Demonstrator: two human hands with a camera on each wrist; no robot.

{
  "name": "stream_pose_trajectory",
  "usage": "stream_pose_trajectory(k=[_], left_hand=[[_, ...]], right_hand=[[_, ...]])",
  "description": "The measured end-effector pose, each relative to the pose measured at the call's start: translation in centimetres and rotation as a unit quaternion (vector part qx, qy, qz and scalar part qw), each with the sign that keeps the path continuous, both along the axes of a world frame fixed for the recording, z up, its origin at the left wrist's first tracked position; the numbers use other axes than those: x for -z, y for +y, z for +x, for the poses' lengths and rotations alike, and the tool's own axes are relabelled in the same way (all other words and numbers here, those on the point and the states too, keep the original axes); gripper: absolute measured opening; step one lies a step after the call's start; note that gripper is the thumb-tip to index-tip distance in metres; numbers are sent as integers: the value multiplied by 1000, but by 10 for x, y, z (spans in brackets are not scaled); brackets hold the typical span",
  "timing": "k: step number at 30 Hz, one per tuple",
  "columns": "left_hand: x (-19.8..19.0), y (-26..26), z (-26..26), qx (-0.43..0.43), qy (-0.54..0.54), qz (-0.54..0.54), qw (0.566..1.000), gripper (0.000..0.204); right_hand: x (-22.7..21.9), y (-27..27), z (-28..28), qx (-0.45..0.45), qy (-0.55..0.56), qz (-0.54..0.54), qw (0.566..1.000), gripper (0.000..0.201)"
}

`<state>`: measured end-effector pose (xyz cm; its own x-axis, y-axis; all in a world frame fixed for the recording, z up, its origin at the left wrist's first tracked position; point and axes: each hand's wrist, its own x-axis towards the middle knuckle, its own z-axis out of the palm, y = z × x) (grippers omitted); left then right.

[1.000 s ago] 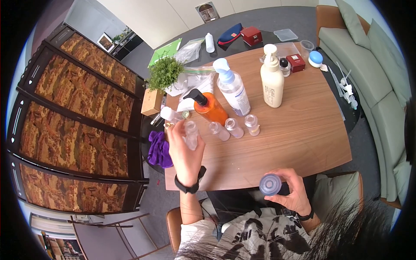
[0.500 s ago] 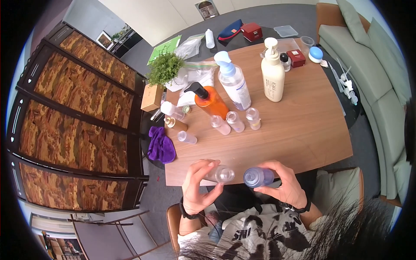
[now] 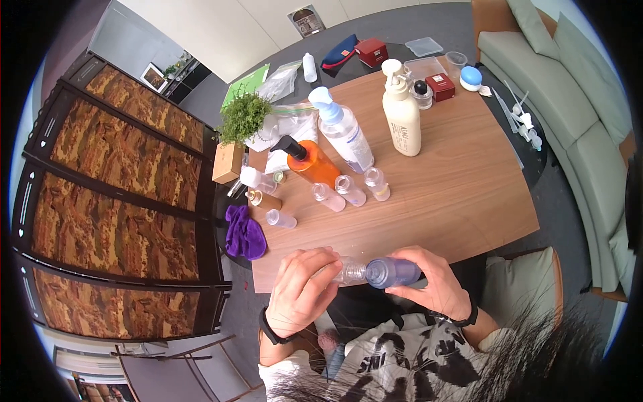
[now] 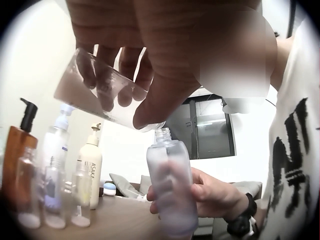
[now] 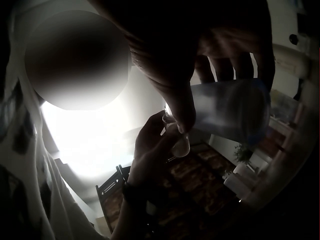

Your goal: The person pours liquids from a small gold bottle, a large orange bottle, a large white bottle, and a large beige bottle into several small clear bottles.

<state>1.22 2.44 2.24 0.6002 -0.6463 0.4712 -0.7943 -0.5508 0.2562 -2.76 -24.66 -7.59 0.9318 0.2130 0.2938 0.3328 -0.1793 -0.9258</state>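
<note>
My left hand (image 3: 301, 291) grips a small clear bottle (image 3: 350, 270), tilted with its mouth toward my right. Pale, milky liquid shows inside this clear bottle (image 4: 75, 90) in the left wrist view. My right hand (image 3: 432, 285) holds a bluish see-through bottle (image 3: 396, 273), its thumb and fingers round the sides. In the left wrist view the bluish bottle (image 4: 172, 195) stands nearly upright, its uncapped threaded neck right at the clear bottle's mouth. Both are held over the near table edge. Three small open bottles (image 3: 350, 192) stand in a row farther back.
Behind the small bottles stand an orange pump bottle (image 3: 318, 166), a clear pump bottle (image 3: 347, 137) and a cream pump bottle (image 3: 403, 124). On the left are a small pale bottle (image 3: 281, 219), a gold-capped bottle (image 3: 266, 201), a potted plant (image 3: 244, 120) and a purple cloth (image 3: 244, 233).
My left hand has carried the clear bottle from the table's left side toward me and up to the bluish bottle's neck. My right hand has moved left and turned the bluish bottle.
</note>
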Motion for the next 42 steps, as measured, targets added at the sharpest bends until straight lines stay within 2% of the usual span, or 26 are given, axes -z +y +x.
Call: stream_pose_trajectory(k=[26, 42], left_hand=[[-40, -13, -2, 26, -48, 146, 988, 57], [-66, -21, -3, 51, -74, 258, 962, 51]], right_hand=[[3, -2, -1, 21, -46, -29, 998, 56], [7, 2, 0, 23, -46, -30, 998, 56]])
